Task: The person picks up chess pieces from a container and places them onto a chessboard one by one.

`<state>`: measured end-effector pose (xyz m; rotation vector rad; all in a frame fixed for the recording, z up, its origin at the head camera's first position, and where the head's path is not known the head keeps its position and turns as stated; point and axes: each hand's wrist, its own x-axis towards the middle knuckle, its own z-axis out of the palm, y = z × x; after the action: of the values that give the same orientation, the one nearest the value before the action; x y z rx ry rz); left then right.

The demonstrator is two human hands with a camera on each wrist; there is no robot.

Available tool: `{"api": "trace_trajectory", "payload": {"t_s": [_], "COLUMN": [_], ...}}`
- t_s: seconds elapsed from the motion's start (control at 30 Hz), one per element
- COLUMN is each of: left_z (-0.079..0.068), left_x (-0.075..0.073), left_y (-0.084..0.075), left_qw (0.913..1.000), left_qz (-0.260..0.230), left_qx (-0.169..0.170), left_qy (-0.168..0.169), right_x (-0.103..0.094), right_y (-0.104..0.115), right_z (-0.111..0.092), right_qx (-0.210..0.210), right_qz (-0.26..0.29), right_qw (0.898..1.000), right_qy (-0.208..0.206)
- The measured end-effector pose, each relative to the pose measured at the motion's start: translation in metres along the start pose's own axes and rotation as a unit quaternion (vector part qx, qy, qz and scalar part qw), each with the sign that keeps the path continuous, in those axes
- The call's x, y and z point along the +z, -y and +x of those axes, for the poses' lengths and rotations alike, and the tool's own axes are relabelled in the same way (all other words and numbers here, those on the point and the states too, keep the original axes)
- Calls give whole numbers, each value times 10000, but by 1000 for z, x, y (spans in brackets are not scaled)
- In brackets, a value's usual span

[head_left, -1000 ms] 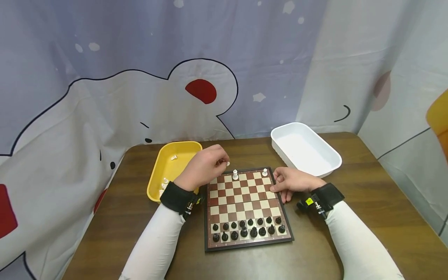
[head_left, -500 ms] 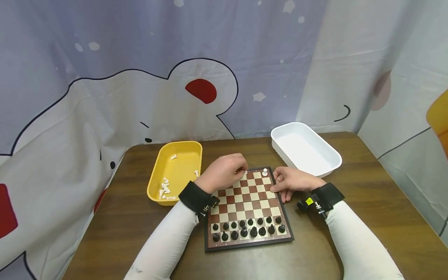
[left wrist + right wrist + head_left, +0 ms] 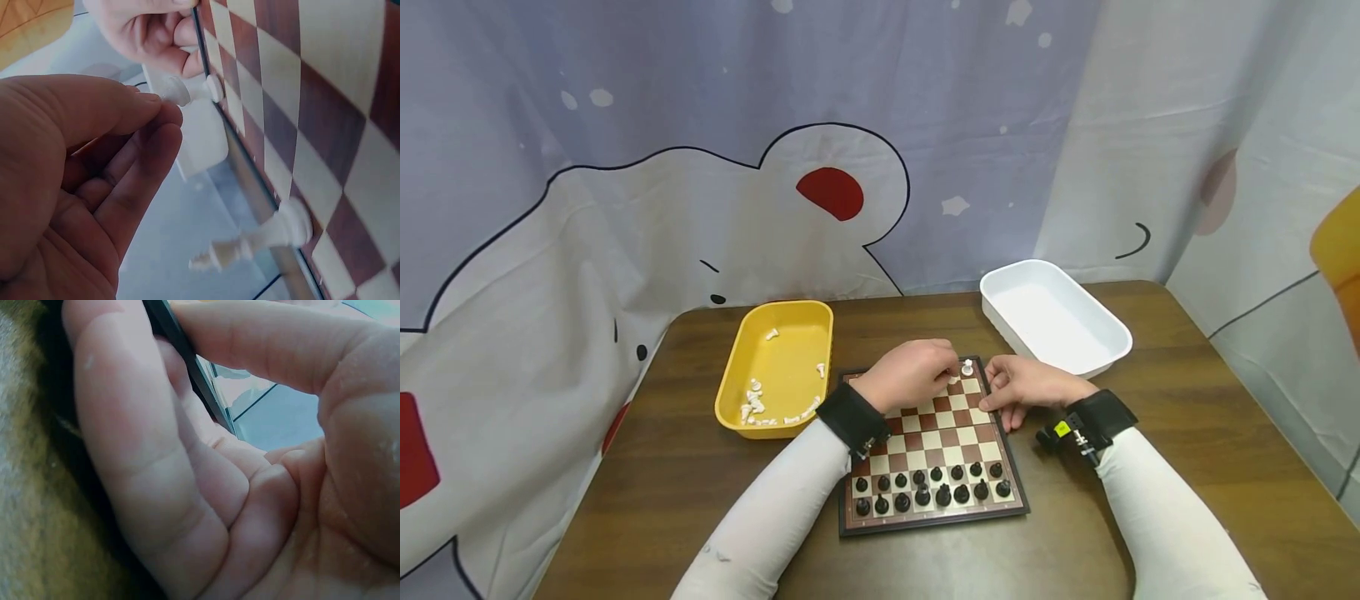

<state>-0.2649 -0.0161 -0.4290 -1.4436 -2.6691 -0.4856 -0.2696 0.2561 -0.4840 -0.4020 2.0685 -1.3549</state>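
My left hand [image 3: 913,373] is above the far side of the chessboard [image 3: 955,437], pinching a white chess piece [image 3: 177,91] between thumb and fingertips. Most of that piece is covered by the fingers, so its kind is hidden. Just past it, a small white piece [image 3: 967,367] stands on the far right corner square. A taller white king [image 3: 265,237] stands farther along the same row in the left wrist view; in the head view the hand hides it. My right hand [image 3: 1030,387] grips the board's right edge, thumb on top. Black chess pieces [image 3: 922,496] fill the two near rows.
Left of the board, a yellow tray [image 3: 724,392] holds several loose white pieces [image 3: 754,400]. A white tray [image 3: 1093,329] stands behind my right hand, holding nothing visible. The wooden table [image 3: 647,467] meets a printed curtain [image 3: 970,150] at the back.
My left hand has moved right from beside the yellow tray, along the board's far edge toward the corner piece, carrying the white chess piece. My right hand has stayed at the board's edge.
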Motion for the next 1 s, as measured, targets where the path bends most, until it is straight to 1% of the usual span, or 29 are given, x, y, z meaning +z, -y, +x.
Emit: {"api": "trace_trajectory", "payload": {"t_s": [0.17,0.4,0.67,0.77,1.0], "left_z": [7,12,22,24,29], "left_x": [7,11,17,20,24], "left_y": [1,1,-3,-4,-6], "left_qw": [9998,9996,9988,9987,9990], "left_qz": [-64,-89,-101,-86,58], "left_qx": [95,50,21,42,99], "left_qy": [143,260,474,503,434], "right_x": [0,0,0,0,0], "right_y": [0,1,-1,0,1], "right_z": [0,0,-1,0,0], "right_qx": [16,-7,-23,-76,-81], "right_qz": [-34,-84,-95,-124,-158], "right_qw": [10000,10000,10000,9999,9998], "right_qy": [-5,12,1,27,19]}}
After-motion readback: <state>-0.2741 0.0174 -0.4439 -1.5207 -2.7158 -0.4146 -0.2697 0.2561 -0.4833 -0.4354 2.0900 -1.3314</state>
